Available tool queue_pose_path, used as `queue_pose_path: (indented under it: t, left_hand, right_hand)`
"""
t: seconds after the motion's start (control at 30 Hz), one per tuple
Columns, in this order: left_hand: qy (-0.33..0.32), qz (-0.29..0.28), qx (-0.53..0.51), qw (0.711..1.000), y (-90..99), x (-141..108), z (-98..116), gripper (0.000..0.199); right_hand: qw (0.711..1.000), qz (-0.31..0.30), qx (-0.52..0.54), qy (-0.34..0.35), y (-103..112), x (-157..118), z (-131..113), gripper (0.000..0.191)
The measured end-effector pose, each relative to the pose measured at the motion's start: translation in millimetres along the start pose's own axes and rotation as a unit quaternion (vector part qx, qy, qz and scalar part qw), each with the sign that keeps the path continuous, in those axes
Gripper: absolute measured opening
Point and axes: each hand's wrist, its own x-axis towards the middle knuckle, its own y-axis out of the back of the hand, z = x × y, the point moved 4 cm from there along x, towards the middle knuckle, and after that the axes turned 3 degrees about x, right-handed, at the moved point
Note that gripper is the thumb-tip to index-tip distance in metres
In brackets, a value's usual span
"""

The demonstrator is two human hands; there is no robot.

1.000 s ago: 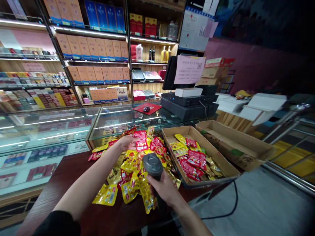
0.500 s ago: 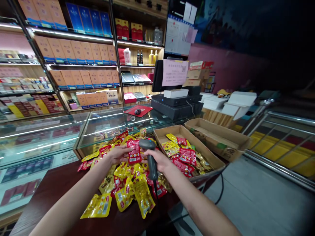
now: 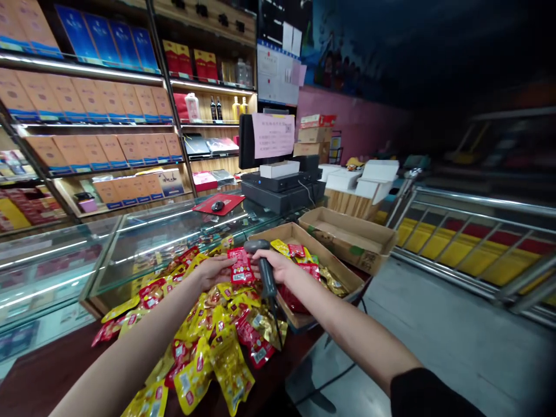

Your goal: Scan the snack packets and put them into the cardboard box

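A glass counter (image 3: 145, 234) stands behind a dark table (image 3: 47, 362). On the table lies a heap of packets (image 3: 212, 324), beside a box (image 3: 346, 277) holding more. The right hand (image 3: 278, 265) is wrapped round a scanner (image 3: 267, 279). The left hand (image 3: 214, 272), nearby, pinches a red packet (image 3: 240, 266) above the heap, just beside the scanner's head.

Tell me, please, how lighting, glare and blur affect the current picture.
Head view: bright streaks reflect in the glass counter; head view: the upper right sinks into near-darkness, its shapes smeared; head view: the metal railing looks softer toward the right edge; head view: the red packet in the left hand shows fairly clearly, though its small print is unreadable.
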Motion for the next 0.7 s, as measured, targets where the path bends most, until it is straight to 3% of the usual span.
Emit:
queue_pose_path:
  t: [0.23, 0.37, 0.53, 0.7]
  left_hand:
    - [-0.006, -0.049, 0.025, 0.998, -73.7, 44, 37, 0.031]
    - [-0.012, -0.041, 0.048, 0.998, -96.3, 60, 41, 0.035]
    - [-0.002, -0.044, 0.036, 0.998, -97.4, 61, 36, 0.037]
    - [-0.007, -0.042, 0.034, 0.999, -65.0, 35, 35, 0.035]
  right_hand:
    - [0.996, 0.05, 0.016, 0.067, 60, -9, -63, 0.006]
    - [0.993, 0.072, 0.015, 0.096, 81, -12, -79, 0.01]
    - [0.993, 0.065, 0.011, 0.101, 82, -13, -75, 0.015]
    - [0.994, 0.0, -0.028, 0.105, 54, -4, -61, 0.018]
